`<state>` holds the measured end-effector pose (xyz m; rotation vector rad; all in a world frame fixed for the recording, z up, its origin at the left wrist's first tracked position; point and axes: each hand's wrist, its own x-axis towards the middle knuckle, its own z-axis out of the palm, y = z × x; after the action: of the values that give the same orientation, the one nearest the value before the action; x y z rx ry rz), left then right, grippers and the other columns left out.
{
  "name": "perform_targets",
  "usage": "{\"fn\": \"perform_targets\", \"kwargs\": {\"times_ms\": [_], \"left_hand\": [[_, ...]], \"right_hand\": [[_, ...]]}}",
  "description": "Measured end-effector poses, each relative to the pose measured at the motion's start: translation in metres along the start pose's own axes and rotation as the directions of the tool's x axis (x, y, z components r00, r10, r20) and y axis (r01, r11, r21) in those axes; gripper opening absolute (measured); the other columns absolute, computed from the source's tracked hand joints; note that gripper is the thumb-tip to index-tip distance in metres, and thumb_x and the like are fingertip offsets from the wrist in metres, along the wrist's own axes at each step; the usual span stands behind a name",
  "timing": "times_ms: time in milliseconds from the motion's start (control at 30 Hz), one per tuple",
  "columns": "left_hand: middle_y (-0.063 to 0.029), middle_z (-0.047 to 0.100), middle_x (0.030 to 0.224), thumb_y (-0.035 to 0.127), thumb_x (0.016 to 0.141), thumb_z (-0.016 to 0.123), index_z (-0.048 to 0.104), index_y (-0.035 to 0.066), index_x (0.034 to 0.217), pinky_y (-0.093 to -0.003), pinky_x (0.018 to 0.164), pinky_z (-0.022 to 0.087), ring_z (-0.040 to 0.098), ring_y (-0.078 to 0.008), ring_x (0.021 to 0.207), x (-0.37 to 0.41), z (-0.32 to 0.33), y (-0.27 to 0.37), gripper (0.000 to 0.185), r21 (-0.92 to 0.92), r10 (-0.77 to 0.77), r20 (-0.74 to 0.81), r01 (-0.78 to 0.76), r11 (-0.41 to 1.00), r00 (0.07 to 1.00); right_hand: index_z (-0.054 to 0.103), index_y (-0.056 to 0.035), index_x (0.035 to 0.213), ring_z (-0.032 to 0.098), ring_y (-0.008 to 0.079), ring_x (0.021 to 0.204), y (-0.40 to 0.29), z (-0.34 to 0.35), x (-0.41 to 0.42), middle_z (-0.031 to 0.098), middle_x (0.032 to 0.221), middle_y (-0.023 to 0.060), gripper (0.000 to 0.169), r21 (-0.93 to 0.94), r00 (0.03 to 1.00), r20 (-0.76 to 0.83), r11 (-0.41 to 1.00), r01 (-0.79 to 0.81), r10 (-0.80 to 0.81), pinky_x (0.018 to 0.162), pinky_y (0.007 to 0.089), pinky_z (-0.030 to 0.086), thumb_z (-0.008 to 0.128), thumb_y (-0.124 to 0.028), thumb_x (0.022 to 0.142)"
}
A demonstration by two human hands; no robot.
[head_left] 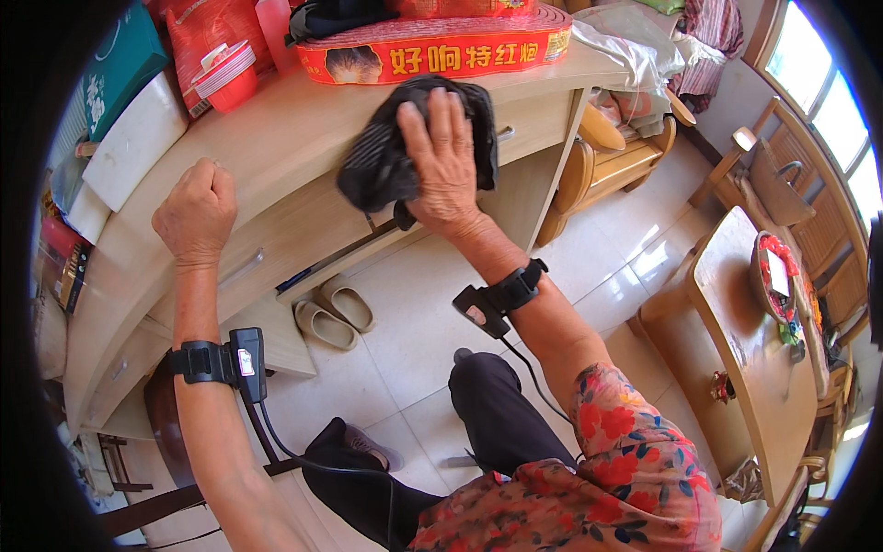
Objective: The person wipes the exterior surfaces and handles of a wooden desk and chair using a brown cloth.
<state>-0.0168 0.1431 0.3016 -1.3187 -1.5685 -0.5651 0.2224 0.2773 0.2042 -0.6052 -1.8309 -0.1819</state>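
My right hand (441, 165) lies with extended fingers over a bunched black cloth (376, 159). The cloth hangs over the front edge of a light wooden desk (296, 138), partly covering a drawer. My left hand (196, 210) is closed in a fist at the desk's front edge, with nothing visible in it. Just behind the cloth, a coiled pack of red firecrackers (441, 52) with printed writing lies on the desktop. Whether the fist touches the desk, I cannot tell.
Stacked red plastic bowls (227, 76), a white box (134, 152) and a green box (124, 69) stand at the desk's back left. Beige clogs (328, 317) sit on the floor below. To the right are a wooden coffee table (717, 276) and a wooden bench (621, 165).
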Motion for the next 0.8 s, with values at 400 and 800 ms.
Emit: {"fn": "perform_targets", "kwargs": {"times_ms": [400,800], "left_hand": [[-0.0062,0.056,0.063,0.018,0.080,0.051,0.049,0.010,0.065,-0.0381,0.047,0.041,0.057,-0.0277,0.058,-0.003,-0.004,0.001,0.018,-0.037,-0.038,-0.064,0.036,0.999,0.997],[-0.0083,0.053,0.110,0.031,0.093,0.037,0.050,0.003,0.119,-0.0280,0.074,0.042,0.054,-0.0166,0.084,-0.070,-0.071,-0.007,0.040,-0.815,-0.554,0.117,0.398,0.420,0.824]], "right_hand": [[0.031,-0.0053,0.136,0.015,0.0424,0.133,0.006,0.001,0.007,0.021,0.141,0.0243,0.076,-0.025,0.996,-0.030,0.996,0.080,-0.081,0.107,0.0501,0.014,0.061,-0.008,0.067],[0.055,-0.0008,0.100,0.060,0.0282,0.085,-0.152,0.025,0.070,0.062,0.081,0.0167,0.025,0.555,0.962,0.149,0.786,-0.271,0.227,0.076,0.0364,0.047,0.051,0.004,0.075]]}}
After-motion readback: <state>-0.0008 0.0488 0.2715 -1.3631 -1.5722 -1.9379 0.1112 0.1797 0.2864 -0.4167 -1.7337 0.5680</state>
